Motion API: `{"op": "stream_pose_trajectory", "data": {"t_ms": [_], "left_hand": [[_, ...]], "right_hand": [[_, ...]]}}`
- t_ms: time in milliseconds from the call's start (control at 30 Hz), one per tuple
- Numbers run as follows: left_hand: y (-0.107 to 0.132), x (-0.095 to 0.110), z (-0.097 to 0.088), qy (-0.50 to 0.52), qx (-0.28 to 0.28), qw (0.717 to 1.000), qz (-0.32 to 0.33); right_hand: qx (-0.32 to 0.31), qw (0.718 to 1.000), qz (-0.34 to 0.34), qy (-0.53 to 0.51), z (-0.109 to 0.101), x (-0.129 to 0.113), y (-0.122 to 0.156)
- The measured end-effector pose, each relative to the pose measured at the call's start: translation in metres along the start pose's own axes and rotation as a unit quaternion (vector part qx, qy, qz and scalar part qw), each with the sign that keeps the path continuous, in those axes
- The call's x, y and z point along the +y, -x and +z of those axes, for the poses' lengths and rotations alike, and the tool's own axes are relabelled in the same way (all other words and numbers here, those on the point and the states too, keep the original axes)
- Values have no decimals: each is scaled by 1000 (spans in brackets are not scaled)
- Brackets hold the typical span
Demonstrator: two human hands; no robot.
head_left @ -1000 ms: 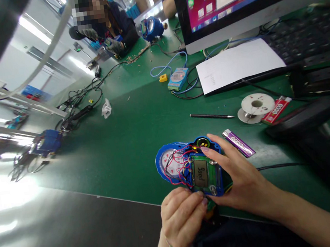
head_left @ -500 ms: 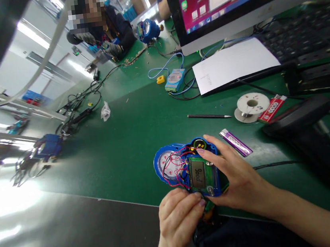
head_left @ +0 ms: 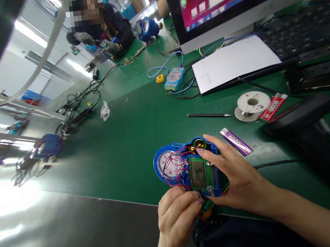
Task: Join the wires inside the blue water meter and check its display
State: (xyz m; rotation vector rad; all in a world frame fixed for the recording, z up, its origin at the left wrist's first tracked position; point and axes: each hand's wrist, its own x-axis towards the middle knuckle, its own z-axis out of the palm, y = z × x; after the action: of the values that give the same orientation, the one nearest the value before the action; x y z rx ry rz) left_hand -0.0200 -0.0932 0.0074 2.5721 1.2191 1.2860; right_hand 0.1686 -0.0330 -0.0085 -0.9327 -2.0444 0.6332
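A blue water meter (head_left: 157, 162), its housing uncovered, is at the front edge of the green table. Its round dial with red and black wires lies on the left, and a circuit board with a small display (head_left: 198, 174) reading "good" on the right. My right hand (head_left: 239, 178) grips the meter's right side, a finger over the board's top and the thumb below. Curled fingers of my left hand (head_left: 177, 214) press together at the meter's lower edge; what they pinch is hidden. Below them shows part of a green piece (head_left: 208, 204), mostly covered.
Around the meter lie a purple lighter (head_left: 236, 142), a black pen (head_left: 209, 115), a solder spool (head_left: 252, 102), a red packet (head_left: 273, 107) and a barcode scanner (head_left: 303, 122). Behind are paper (head_left: 232, 63), a blue converter box (head_left: 174, 78) and a monitor (head_left: 230, 19). A gloved co-worker (head_left: 120, 29) sits across.
My left hand has shifted very slightly up and left at the meter's lower edge. My right hand and the meter stay in place.
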Motion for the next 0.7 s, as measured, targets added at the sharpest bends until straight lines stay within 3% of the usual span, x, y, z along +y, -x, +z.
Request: {"op": "stream_pose_trajectory", "data": {"t_ms": [267,700], "left_hand": [[-2,8,-2,-76,-24,997,1],[-17,-4,5,-15,-12,1000,9]], "right_hand": [[0,1000,-1,1,0,0,-1],[0,1000,28,-3,-2,-2,-7]]}}
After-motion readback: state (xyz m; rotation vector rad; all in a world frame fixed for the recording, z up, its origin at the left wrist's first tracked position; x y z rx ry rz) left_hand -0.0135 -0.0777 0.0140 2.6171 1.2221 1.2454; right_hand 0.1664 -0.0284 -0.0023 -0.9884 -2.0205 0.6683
